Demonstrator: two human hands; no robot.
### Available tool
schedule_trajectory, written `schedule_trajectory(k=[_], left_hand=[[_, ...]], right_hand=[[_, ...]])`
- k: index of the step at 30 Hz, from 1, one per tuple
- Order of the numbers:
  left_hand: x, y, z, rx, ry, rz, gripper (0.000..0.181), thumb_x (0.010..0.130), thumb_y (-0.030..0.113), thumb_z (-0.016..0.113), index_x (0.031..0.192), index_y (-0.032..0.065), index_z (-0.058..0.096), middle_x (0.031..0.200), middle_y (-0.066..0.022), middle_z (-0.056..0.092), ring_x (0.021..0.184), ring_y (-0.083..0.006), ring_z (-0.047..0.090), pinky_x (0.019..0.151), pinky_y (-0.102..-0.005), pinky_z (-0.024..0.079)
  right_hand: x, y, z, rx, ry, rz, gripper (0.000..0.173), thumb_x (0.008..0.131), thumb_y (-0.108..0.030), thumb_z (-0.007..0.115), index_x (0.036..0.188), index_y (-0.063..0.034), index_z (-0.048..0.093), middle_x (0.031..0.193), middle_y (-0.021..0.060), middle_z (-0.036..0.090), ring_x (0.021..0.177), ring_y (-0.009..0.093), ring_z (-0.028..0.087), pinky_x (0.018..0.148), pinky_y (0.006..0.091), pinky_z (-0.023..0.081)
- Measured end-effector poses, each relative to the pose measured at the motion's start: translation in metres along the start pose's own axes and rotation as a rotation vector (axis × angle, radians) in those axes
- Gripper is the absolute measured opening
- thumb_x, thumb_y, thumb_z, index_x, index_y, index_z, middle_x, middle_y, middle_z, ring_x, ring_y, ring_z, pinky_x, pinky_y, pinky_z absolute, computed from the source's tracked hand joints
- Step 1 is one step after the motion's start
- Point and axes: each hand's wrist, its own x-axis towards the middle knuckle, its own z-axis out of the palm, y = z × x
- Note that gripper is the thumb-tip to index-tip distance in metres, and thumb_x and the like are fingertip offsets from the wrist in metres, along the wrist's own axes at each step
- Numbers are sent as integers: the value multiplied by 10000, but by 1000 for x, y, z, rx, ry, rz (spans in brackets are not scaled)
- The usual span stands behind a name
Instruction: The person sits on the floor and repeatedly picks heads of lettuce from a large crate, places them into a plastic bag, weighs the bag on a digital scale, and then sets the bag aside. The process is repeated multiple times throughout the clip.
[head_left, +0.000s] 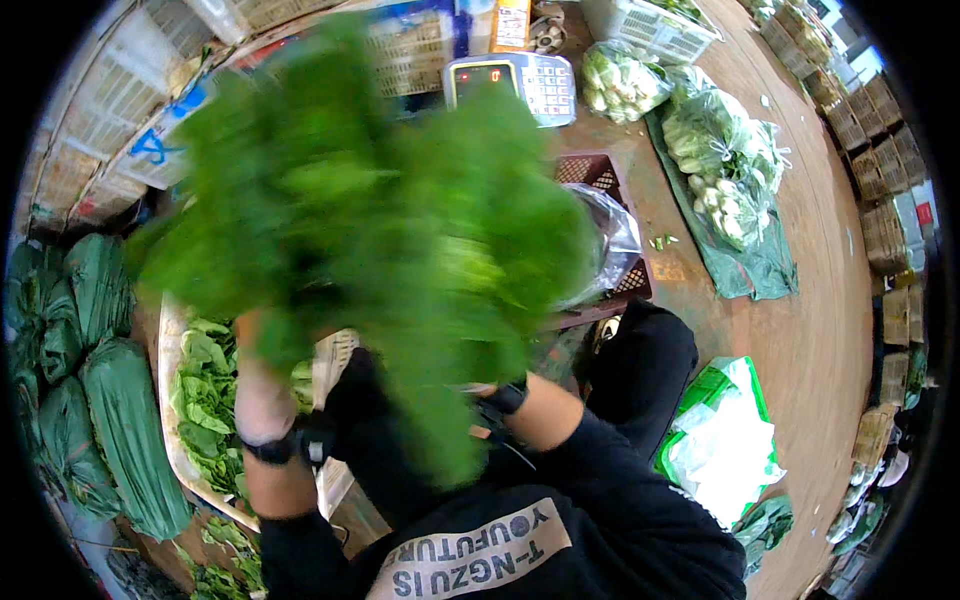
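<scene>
A large, motion-blurred mass of leafy greens (360, 202) fills the middle of the head view, held up in front of me. My left hand (262, 337) is behind its lower left edge, the fingers mostly covered by leaves. At its lower right, my right hand (491, 394) is also largely hidden under the leaves. Beyond the greens on the right, a clear plastic bag (611, 236) lies in a dark red plastic crate (616, 176). A digital scale's display and keypad (551, 88) stand behind it. More leafy greens (202, 382) lie in a white crate (166, 375) at my left.
Green wrapped bundles (127, 442) are piled at far left. Bagged vegetables (720, 142) lie on a green sheet (750, 270) at upper right. White plastic bags (724, 442) sit in a green holder near my right knee. Stacked crates (885, 165) line the far right; loose leaves (225, 562) lie lower left.
</scene>
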Motion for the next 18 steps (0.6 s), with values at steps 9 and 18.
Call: schedule_trajectory(k=[9,18], left_hand=[[126,-20,268,-567,-1411,-163,624,645,336,759,1144,44,526,1070,-97,601,942,-186,560,794,-304,446],[62,-137,358,237,-1435,-476,1119,479,686,680,1251,-72,391,1275,-242,423,1197,-326,399,991,-322,326]], right_hand=[[-122,101,-50,354,769,982,330,883,-207,516,1132,10,500,1122,126,529,1013,225,495,888,363,375],[-207,247,-56,1053,554,1946,472,819,-416,535,1188,-134,453,1057,109,501,928,267,505,794,403,421]])
